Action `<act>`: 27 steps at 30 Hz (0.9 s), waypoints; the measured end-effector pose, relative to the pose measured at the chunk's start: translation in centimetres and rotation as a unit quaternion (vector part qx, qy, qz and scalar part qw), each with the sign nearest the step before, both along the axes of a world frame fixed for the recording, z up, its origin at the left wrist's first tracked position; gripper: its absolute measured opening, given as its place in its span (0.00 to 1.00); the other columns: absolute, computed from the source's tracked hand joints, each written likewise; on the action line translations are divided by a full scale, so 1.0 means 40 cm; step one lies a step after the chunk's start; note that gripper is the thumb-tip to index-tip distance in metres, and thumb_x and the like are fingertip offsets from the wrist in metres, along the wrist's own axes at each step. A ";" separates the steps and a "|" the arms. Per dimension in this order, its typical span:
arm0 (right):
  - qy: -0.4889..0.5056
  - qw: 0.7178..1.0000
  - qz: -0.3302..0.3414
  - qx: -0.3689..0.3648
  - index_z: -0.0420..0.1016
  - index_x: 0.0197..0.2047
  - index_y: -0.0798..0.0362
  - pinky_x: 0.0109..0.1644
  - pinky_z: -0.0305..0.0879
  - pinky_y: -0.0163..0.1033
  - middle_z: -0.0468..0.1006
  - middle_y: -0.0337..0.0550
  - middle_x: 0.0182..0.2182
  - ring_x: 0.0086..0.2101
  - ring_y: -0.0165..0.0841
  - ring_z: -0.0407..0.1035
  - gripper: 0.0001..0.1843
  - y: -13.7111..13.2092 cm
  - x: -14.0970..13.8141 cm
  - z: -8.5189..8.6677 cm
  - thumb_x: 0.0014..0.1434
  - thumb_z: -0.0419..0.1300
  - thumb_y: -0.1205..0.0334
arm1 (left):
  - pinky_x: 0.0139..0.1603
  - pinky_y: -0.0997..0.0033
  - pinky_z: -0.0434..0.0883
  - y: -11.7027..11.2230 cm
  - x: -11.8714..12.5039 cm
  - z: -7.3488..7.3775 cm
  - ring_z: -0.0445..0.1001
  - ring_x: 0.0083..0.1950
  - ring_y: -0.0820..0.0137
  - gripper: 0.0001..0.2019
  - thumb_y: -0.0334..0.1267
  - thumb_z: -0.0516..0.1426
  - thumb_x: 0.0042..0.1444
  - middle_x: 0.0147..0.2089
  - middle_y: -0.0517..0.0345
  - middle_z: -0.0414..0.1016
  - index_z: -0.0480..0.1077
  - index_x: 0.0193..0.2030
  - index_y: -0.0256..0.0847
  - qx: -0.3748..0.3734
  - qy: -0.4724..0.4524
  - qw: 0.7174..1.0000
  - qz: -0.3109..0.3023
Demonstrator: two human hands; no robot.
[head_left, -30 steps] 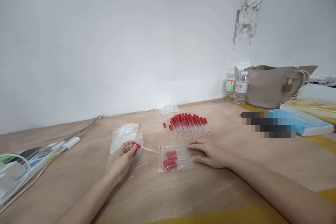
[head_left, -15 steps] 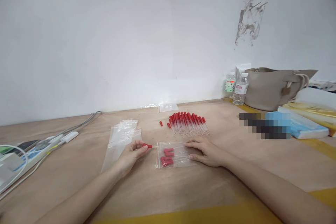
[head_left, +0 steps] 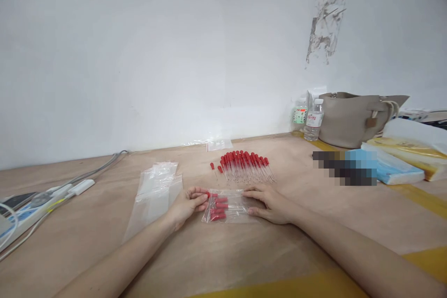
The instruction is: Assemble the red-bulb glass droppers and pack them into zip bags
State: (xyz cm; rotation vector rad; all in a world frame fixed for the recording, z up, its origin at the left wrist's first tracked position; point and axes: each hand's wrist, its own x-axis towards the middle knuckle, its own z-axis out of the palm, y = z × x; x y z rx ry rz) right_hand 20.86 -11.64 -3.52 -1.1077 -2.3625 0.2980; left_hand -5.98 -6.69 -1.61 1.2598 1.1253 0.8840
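A small clear zip bag (head_left: 232, 206) lies on the wooden table, holding several red-bulbed glass droppers (head_left: 218, 206). My left hand (head_left: 188, 204) is at the bag's left mouth, fingers pinched on the red bulb of a dropper (head_left: 211, 194) that is pushed into the bag. My right hand (head_left: 270, 202) lies on the bag's right end, fingers curled on it and holding it down. Just behind, a row of several loose red-bulbed droppers (head_left: 244, 165) lies on the table, with one stray dropper (head_left: 213, 167) to its left.
A stack of empty clear bags (head_left: 155, 191) lies left of my left hand. A power strip with cables (head_left: 52, 194) is at the far left. Two water bottles (head_left: 312, 120), a beige bag (head_left: 356, 118) and blue and yellow packets (head_left: 398, 167) stand at the right by the wall.
My left hand has moved right from the empty bags to the bag's mouth, sliding the dropper it holds into the bag. My right hand has stayed on the bag.
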 end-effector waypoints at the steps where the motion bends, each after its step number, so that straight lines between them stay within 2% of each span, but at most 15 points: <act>1: 0.001 1.000 0.001 0.001 0.64 0.53 0.52 0.51 0.57 0.44 0.65 0.50 0.49 0.47 0.38 0.59 0.26 0.000 0.000 0.000 0.54 0.52 0.48 | 0.21 0.83 0.66 -0.001 0.004 -0.006 0.69 0.21 0.79 0.13 0.35 0.63 0.40 0.24 0.60 0.72 0.67 0.32 0.34 0.013 0.018 1.000 -0.007; 4: 0.003 1.000 0.005 0.006 0.64 0.53 0.52 0.51 0.57 0.44 0.66 0.49 0.48 0.47 0.38 0.60 0.25 0.002 0.000 -0.003 0.54 0.52 0.48 | 0.13 0.83 0.59 -0.006 0.020 -0.024 0.62 0.14 0.81 0.13 0.42 0.59 0.44 0.21 0.64 0.69 0.63 0.32 0.36 0.080 0.087 0.993 -0.027; 7: 0.007 1.000 -0.001 0.011 0.64 0.53 0.52 0.50 0.57 0.44 0.66 0.49 0.48 0.47 0.38 0.60 0.26 0.004 -0.001 -0.006 0.54 0.53 0.48 | 0.12 0.80 0.59 -0.009 0.032 -0.036 0.62 0.14 0.79 0.13 0.46 0.55 0.48 0.23 0.63 0.69 0.61 0.32 0.38 0.159 0.149 0.975 -0.030; 10: 0.018 1.000 -0.021 0.012 0.63 0.53 0.53 0.49 0.57 0.44 0.66 0.49 0.48 0.46 0.38 0.60 0.27 0.003 0.000 -0.006 0.53 0.54 0.48 | 0.20 0.76 0.65 -0.012 0.035 -0.037 0.69 0.22 0.73 0.11 0.45 0.51 0.52 0.26 0.59 0.71 0.63 0.30 0.38 0.233 0.188 0.953 -0.038; 13: 0.028 0.998 -0.045 0.016 0.66 0.47 0.53 0.47 0.59 0.43 0.66 0.49 0.46 0.44 0.38 0.61 0.25 0.003 0.004 -0.005 0.50 0.57 0.47 | 0.29 0.73 0.67 -0.018 0.031 -0.036 0.72 0.30 0.69 0.12 0.44 0.50 0.54 0.30 0.55 0.73 0.67 0.31 0.37 0.287 0.219 0.931 -0.054; 17: 0.031 0.996 -0.081 0.019 0.67 0.36 0.53 0.42 0.60 0.41 0.69 0.46 0.39 0.38 0.36 0.63 0.24 0.005 0.011 -0.004 0.44 0.60 0.43 | 0.26 0.74 0.66 -0.024 0.026 -0.041 0.71 0.27 0.71 0.11 0.43 0.52 0.52 0.35 0.54 0.74 0.68 0.35 0.37 0.277 0.229 0.931 -0.061; 21: 0.043 0.995 -0.087 0.007 0.65 0.31 0.53 0.39 0.59 0.39 0.69 0.44 0.35 0.35 0.34 0.64 0.22 0.008 0.015 -0.004 0.42 0.60 0.42 | 0.21 0.77 0.62 -0.025 0.026 -0.045 0.66 0.20 0.76 0.11 0.44 0.53 0.50 0.35 0.56 0.74 0.66 0.35 0.38 0.276 0.234 0.931 -0.037; 24: 0.052 0.995 -0.088 0.001 0.65 0.31 0.53 0.39 0.59 0.38 0.70 0.43 0.35 0.35 0.34 0.64 0.22 0.007 0.017 -0.005 0.42 0.61 0.43 | 0.20 0.78 0.60 -0.027 0.026 -0.042 0.63 0.19 0.78 0.10 0.44 0.53 0.50 0.30 0.58 0.73 0.64 0.31 0.38 0.281 0.246 0.927 -0.029; 27: 0.052 0.995 -0.088 0.002 0.67 0.38 0.53 0.40 0.59 0.40 0.70 0.45 0.37 0.37 0.36 0.63 0.25 0.007 0.017 -0.005 0.42 0.61 0.44 | 0.19 0.79 0.59 -0.029 0.027 -0.039 0.62 0.18 0.78 0.10 0.44 0.53 0.51 0.28 0.59 0.71 0.64 0.29 0.37 0.290 0.253 0.923 -0.034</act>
